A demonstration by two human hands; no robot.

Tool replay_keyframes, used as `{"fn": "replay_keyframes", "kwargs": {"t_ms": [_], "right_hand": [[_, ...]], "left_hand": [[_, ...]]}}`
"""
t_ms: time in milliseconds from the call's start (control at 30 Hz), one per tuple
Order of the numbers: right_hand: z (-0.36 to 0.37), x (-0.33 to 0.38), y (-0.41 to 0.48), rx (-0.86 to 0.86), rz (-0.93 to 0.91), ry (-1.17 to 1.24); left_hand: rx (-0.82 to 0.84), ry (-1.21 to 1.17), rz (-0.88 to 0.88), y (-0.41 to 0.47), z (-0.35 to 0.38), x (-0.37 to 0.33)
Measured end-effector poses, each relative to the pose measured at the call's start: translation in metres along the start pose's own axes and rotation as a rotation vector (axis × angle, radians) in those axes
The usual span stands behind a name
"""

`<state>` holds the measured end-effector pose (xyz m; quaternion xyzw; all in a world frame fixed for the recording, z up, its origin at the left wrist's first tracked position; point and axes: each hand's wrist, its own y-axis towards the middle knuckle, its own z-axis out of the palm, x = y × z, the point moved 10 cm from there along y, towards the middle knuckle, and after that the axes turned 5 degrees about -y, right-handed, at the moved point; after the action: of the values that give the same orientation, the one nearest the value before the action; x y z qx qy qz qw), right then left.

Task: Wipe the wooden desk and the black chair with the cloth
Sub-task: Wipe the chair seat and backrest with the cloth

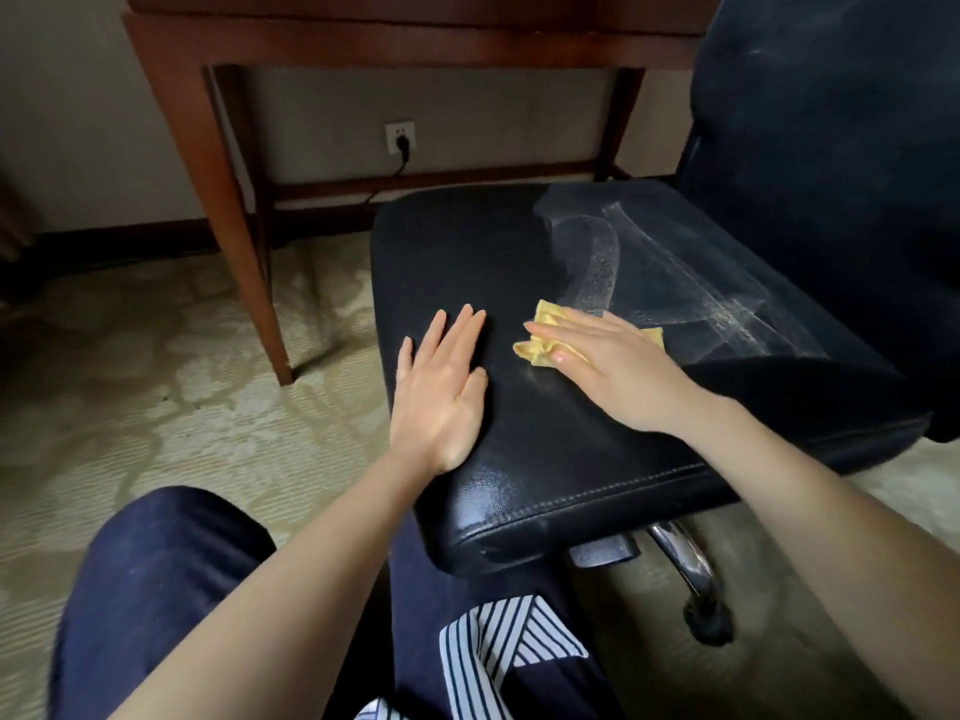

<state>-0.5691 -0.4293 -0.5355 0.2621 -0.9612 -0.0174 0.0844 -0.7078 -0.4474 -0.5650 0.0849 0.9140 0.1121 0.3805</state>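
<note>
Pressing flat on the cloth [540, 345], the right hand [613, 366] hides most of it mid-seat on the chair [545, 459]. Left hand [441, 392] rests beside it on the seat, fingers straight. Behind the chair, the desk [218, 163] top is cut off.

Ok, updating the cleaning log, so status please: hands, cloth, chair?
Left hand flat on black leather chair seat. Right hand presses crumpled yellow cloth onto it. Whitish streaks across seat's right side. Nothing in the way.
</note>
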Motion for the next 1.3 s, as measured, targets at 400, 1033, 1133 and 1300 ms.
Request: {"fn": "replay_keyframes", "kwargs": {"t_ms": [400,1033,1133,1300], "right_hand": [[0.010,-0.009,0.077,-0.017,0.095,-0.101],[0.015,0.087,-0.123,-0.506,-0.547,-0.334],[0.020,0.090,-0.135,-0.607,-0.639,-0.384],[0.051,0.131,-0.135,-0.487,-0.943,-0.503]], "left_hand": [[-0.001,-0.069,-0.032,0.000,-0.003,0.004],[-0.028,-0.078,-0.004,-0.002,-0.004,-0.001],[-0.030,-0.081,-0.003,-0.002,-0.003,-0.001],[-0.029,-0.066,-0.001,-0.001,-0.003,0.001]]}}
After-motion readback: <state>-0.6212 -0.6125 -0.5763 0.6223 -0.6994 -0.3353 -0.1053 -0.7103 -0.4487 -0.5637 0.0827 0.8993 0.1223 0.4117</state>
